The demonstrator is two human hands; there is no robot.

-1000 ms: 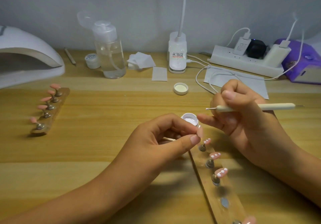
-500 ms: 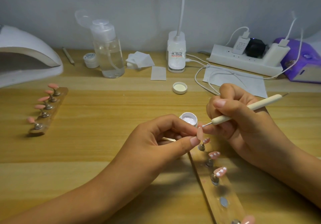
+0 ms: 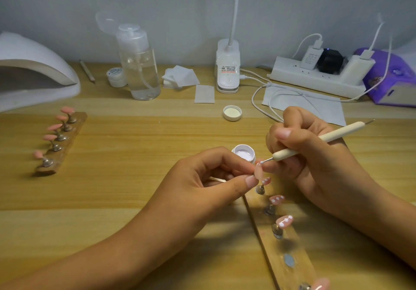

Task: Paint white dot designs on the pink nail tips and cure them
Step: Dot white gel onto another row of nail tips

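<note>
1. Nail tip [image 3: 258, 172]: plain pink, just right of frame centre, pinched between the thumb and forefinger of the left hand [image 3: 202, 177]. It stands nearly upright, with its upper end clear of both fingertips.
2. Left hand, other fingers: curled in beneath the palm. The forearm enters from the lower left corner.
3. Right hand [image 3: 315, 154]: fingers wrapped round the cream handle of a dotting tool [image 3: 315, 142], thumb on top. One lower finger reaches out toward the left fingertips; whether they touch cannot be told.
4. Tool end: the metal ball carries a white blob and meets the upper end of the held tip.
5. Gel pot [image 3: 244, 153]: open, with pale contents, standing on the table [image 3: 135, 132] directly above the pinching fingers in the frame. A loose white cap [image 3: 232, 112] lies farther up.
6. Near holder [image 3: 281, 256]: a wooden strip running from below the hands to the lower right edge. Three dotted tips [image 3: 277, 198] sit on its metal stands just below the held tip. A bare metal disc and one more tip follow toward the bottom edge.
7. Far holder [image 3: 65, 141]: at the left of the frame, well apart from both hands, carrying five plain pink tips.
8. Background: curing lamp [image 3: 33, 73] at upper left, clear pump bottle [image 3: 139, 64], and power strip [image 3: 315, 78] at upper right.
</note>
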